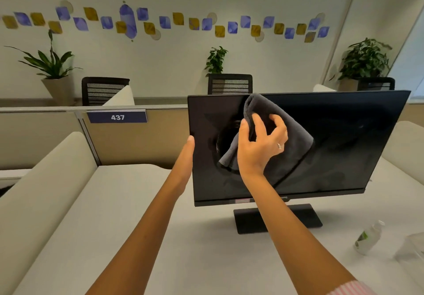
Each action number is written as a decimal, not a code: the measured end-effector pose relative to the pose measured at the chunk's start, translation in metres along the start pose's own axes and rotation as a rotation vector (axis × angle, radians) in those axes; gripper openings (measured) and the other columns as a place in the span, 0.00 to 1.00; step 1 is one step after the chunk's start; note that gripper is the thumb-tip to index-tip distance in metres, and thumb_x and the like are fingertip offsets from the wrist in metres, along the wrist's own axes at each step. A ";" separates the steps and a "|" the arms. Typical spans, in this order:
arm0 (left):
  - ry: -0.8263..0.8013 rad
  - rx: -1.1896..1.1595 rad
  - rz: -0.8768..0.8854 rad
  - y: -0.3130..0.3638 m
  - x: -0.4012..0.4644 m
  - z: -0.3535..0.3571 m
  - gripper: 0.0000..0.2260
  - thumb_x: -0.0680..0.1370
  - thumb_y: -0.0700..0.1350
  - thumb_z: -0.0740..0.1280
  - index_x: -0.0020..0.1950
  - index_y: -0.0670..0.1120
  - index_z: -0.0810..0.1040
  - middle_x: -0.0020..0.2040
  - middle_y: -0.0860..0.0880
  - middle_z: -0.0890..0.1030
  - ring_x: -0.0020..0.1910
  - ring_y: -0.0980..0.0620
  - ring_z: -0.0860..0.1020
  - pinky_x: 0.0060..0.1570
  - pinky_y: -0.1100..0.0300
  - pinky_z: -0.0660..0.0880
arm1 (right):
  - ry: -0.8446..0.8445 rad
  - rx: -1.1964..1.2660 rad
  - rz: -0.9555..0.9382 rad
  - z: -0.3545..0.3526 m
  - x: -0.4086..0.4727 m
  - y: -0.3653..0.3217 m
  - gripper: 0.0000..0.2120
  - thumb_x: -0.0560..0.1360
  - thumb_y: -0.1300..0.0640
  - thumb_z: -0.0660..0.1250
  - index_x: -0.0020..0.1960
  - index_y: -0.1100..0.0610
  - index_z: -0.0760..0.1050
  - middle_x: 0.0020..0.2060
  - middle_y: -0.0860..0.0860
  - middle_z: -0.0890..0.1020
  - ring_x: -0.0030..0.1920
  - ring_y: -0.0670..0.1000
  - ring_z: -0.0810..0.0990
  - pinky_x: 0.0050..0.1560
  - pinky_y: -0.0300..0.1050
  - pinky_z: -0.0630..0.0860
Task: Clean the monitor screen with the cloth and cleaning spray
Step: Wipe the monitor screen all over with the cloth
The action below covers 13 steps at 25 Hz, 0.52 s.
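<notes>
1. Right hand (259,143) presses the grey cloth (286,138) against the monitor screen (344,138), fingers curled and gathering the fabric, thumb hooked over its left fold; part of the cloth hangs loose below the palm.
2. Left hand (187,157) lies flat along the monitor's left edge, fingers straight and held together, bracing the panel rather than gripping anything. Whether the fingers wrap behind the bezel cannot be told.
3. Nearer the person, at the right edge of the table (137,226), the spray bottle (367,237) lies tilted, well apart from both hands, just beside a clear plastic item (410,246) that is too blurred to identify.
4. On the table, the monitor stands on its dark base (302,216), with the cloth over the upper middle of the screen.
5. Judged from this, the step in hand is wiping. To do it well, the cloth would be better spread flat under the palm so more fabric meets the glass; pressure should stay light and even, with overlapping passes reaching the corners, while the bracing hand keeps the panel from rocking.
6. Faint streaks seem to show on the dark glass, so much of the right side probably remains to be done.
7. Farther back, office chairs (229,83) and potted plants (52,65) line the wall.
</notes>
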<state>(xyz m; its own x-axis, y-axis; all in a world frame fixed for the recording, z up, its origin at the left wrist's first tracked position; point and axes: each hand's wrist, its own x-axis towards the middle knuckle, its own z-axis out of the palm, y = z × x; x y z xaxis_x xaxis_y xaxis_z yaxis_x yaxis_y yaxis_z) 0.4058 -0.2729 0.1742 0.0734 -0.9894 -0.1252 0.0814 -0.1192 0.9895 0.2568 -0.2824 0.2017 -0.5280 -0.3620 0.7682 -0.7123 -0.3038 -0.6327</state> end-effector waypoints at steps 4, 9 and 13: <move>-0.073 0.002 0.005 -0.001 0.002 -0.001 0.34 0.74 0.69 0.47 0.76 0.54 0.55 0.76 0.51 0.60 0.74 0.50 0.59 0.73 0.48 0.56 | -0.177 -0.163 -0.115 0.017 -0.012 0.016 0.34 0.73 0.42 0.63 0.74 0.51 0.56 0.74 0.59 0.58 0.75 0.58 0.51 0.71 0.62 0.50; -0.062 0.025 -0.048 -0.006 0.005 0.000 0.43 0.66 0.74 0.47 0.77 0.54 0.50 0.77 0.51 0.55 0.75 0.48 0.56 0.73 0.46 0.53 | -0.222 -0.192 -0.192 0.028 -0.015 0.028 0.39 0.73 0.48 0.57 0.77 0.53 0.40 0.77 0.54 0.47 0.76 0.56 0.42 0.73 0.62 0.42; -0.092 0.046 -0.029 -0.011 0.010 -0.003 0.46 0.63 0.75 0.47 0.77 0.56 0.48 0.78 0.52 0.53 0.76 0.49 0.54 0.74 0.45 0.52 | -0.253 -0.277 -0.403 0.031 -0.030 0.042 0.38 0.71 0.52 0.57 0.77 0.51 0.45 0.76 0.52 0.47 0.76 0.59 0.44 0.72 0.65 0.43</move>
<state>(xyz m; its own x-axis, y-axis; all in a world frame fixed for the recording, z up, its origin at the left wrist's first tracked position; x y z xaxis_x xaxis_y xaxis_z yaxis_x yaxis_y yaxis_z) 0.4084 -0.2808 0.1617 -0.0204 -0.9887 -0.1486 0.0358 -0.1493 0.9881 0.2570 -0.3116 0.1492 -0.0855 -0.4758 0.8754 -0.9482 -0.2308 -0.2181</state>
